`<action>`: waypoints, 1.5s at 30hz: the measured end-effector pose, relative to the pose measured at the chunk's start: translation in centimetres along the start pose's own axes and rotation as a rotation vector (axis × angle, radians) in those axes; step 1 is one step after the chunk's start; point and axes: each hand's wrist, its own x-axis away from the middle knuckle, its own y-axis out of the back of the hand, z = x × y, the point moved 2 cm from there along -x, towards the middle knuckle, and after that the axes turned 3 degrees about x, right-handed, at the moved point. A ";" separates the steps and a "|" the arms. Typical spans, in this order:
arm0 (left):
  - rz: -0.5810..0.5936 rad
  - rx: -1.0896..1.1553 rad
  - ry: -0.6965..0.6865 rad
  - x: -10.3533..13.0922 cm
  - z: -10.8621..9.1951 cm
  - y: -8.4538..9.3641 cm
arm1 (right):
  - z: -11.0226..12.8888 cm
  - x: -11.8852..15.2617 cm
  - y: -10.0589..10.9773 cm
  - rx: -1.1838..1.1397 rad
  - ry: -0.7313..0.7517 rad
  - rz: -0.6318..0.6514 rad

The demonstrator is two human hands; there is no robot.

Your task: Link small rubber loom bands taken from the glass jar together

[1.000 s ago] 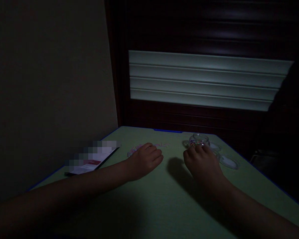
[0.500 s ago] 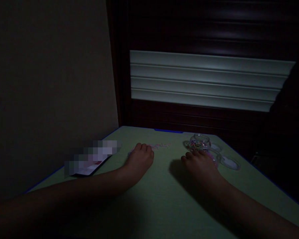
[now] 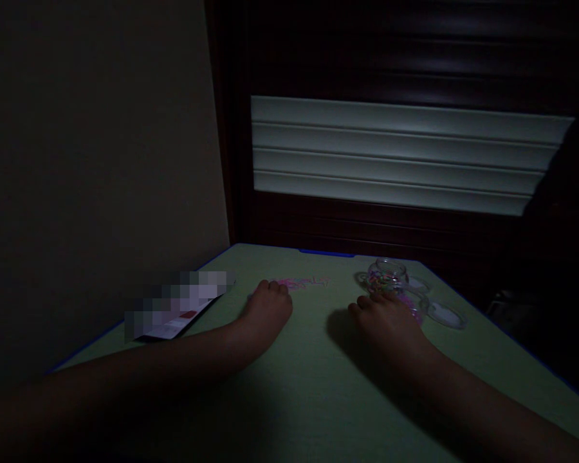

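Observation:
My left hand (image 3: 269, 310) rests low over the table with its fingers curled down, beside a loose spread of small pink pieces (image 3: 302, 283). Its fingertips are hidden beneath the hand, so I cannot see what they hold. My right hand (image 3: 386, 321) is closed in front of two clear round jars, fingertips pointing down and out of sight. The rear jar (image 3: 390, 275) stands open with many small multicoloured pieces inside. Partly covered by my right hand, the nearer jar (image 3: 417, 301) contains pink pieces.
Two clear round lids lie right of the jars, one nearer (image 3: 446, 315) and one behind (image 3: 419, 285). A flat, partly blurred packet or device (image 3: 174, 321) lies at the left edge of the green table (image 3: 299, 399). Beyond are a wall and a dark slatted door (image 3: 390, 154).
My left hand has shifted slightly left, baring more of the pink pieces. My right hand has moved very slightly left beside the jars.

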 end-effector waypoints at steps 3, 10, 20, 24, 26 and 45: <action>0.010 0.008 0.006 0.0 0.0 0.0 | 0.0 0.0 -0.1 -0.010 0.001 0.027; 0.017 -0.001 -0.020 -0.1 0.0 -0.2 | 0.0 -0.2 -0.6 0.024 0.006 0.019; 0.018 0.014 -0.036 -0.2 0.0 0.0 | 0.0 -0.1 -0.6 0.024 0.013 0.005; 0.001 -0.007 -0.027 -0.2 0.0 -0.4 | 0.0 -0.1 -0.4 0.011 0.002 0.010; -0.015 -0.005 -0.025 -0.3 0.0 -0.5 | 0.0 -0.1 -0.5 0.014 0.007 0.010; -0.117 -0.034 -0.040 0.0 -0.4 0.4 | 0.1 0.0 0.1 -0.017 0.001 0.023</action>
